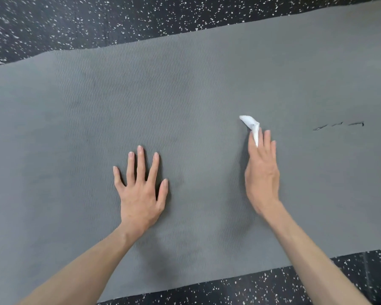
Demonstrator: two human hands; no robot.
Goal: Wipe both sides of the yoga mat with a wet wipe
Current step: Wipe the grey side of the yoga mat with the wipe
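- Head view: we look down on one grey yoga mat (207, 89) lying flat on a black rubber floor (97, 20) flecked with white, the floor showing above the mat's far edge and below its near edge at lower right.
- We count two bare hands, both over the mat, well apart from each other.
- Our left hand (141, 194) lies palm down on the mat near its middle, all five fingers straight and spread wide, holding nothing.
- Our right hand (262, 172) is turned on edge, its fingers straight and close together; one white wet wipe (251, 126), crumpled into a narrow strip, is held at the fingertips and sticks out beyond them toward the far side. Whether the thumb pinches it we cannot tell, as the thumb is hidden.
- We cannot tell whether the wipe touches the mat's surface.
- We count three short dark marks (339, 125) in a row on the mat, to the right of the wipe.
- Ribbed wave texture covers the mat's central stretch; its left end looks smoother.
- No containers appear.
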